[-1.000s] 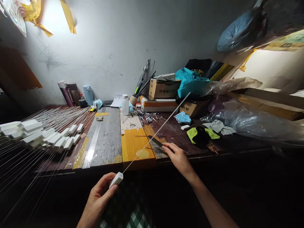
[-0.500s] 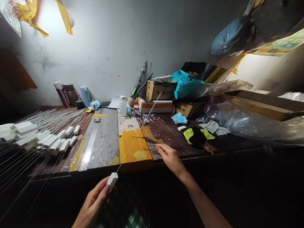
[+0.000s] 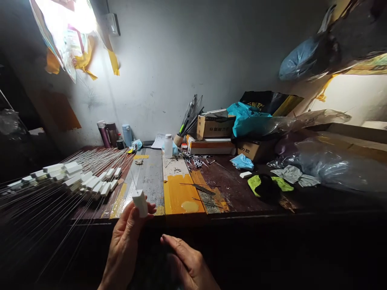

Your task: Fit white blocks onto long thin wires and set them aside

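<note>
My left hand (image 3: 124, 237) is closed around a small white foam-like block (image 3: 140, 204), held upright in front of the table edge. A thin rod (image 3: 133, 177) rises from the top of that block. Lower down and to its right is my right hand (image 3: 190, 257), fingers stretched out, with nothing visible in it; part of it is blurred. On the yellow-taped board (image 3: 177, 191) lie a pale puddle of glue (image 3: 190, 207) and a flat dark blade (image 3: 204, 189) beside thin dark rods (image 3: 208, 202).
A pile of white blocks on thin rods (image 3: 96, 183) overhangs the table's left side. A metal ruler (image 3: 132, 183) lies beside the board. A white bottle (image 3: 168, 146) stands behind. Cardboard boxes (image 3: 216, 125), a blue mask (image 3: 242, 162) and plastic bags (image 3: 326, 157) occupy the right.
My right hand has let go of the blade, which now lies on the board, and has moved down and left towards my left hand. The held block has risen and turned more upright.
</note>
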Demonstrator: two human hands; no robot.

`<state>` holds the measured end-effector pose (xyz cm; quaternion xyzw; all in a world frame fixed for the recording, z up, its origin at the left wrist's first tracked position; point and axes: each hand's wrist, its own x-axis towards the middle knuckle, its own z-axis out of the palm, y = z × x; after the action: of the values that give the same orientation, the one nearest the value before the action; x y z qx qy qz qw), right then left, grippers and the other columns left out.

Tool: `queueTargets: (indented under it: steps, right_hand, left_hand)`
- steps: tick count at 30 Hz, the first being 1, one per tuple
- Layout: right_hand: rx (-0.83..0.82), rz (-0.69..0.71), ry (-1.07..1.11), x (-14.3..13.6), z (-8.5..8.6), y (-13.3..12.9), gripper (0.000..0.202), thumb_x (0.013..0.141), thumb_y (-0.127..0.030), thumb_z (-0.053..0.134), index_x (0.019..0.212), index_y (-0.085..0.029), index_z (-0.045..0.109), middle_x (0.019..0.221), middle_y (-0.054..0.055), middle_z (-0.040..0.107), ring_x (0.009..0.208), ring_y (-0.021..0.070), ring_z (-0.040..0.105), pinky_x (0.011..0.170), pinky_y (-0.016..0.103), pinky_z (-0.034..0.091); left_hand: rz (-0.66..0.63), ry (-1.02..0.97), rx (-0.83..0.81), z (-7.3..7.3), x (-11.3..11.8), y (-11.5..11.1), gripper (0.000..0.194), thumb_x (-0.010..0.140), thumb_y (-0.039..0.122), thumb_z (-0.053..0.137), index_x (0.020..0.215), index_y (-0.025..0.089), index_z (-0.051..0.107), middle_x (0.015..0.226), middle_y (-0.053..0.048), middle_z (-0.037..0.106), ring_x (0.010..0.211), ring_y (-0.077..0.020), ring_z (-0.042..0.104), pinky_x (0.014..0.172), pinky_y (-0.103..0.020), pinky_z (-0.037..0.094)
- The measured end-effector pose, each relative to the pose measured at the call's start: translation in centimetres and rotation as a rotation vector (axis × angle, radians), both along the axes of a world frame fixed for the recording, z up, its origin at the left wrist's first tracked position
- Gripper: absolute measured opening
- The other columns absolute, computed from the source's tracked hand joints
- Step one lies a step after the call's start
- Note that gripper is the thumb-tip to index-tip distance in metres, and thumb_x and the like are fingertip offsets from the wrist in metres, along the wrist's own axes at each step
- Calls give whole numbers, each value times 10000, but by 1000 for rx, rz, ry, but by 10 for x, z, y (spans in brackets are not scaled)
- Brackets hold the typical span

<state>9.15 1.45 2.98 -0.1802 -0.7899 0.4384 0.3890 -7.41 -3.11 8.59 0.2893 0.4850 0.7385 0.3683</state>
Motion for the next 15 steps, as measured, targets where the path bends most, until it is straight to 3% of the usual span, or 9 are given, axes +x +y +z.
queueTargets:
  steps: [2,6,10,15]
  right_hand:
    - [1,21,47,-8,8,-2,315,943,-305,481,1228,-242,598,1087,86,697,966,227,670,853,347,550]
    - [-85,58,30,-10,14,-2,273,953,-331,451,1015,-219,692,830,44,713,718,181,685,642,257,572]
    - [13,32,-80,5,1,-1,267,937,-319,459,1009,-225,698,832,56,718,725,195,693,652,266,579]
    - [120,13,-190,28,-24,-3,234,929,-282,477,1009,-249,694,836,48,731,686,185,700,647,256,583]
  left_hand:
    - [-17,-5,-13,0,11,-3,352,809,482,618,1056,238,674,1068,-47,724,1022,-237,631,908,-293,469]
    - [-39,19,-33,-2,22,-7,433,766,495,658,1092,210,672,1111,-82,718,1083,-299,614,947,-352,467]
    - [21,-12,28,-3,7,-12,464,821,506,590,1174,208,631,1207,-79,674,1219,-278,522,1063,-378,365]
    - [117,-106,12,-7,-12,-18,372,825,427,628,1079,158,673,1078,-92,731,1120,-259,608,1051,-417,392]
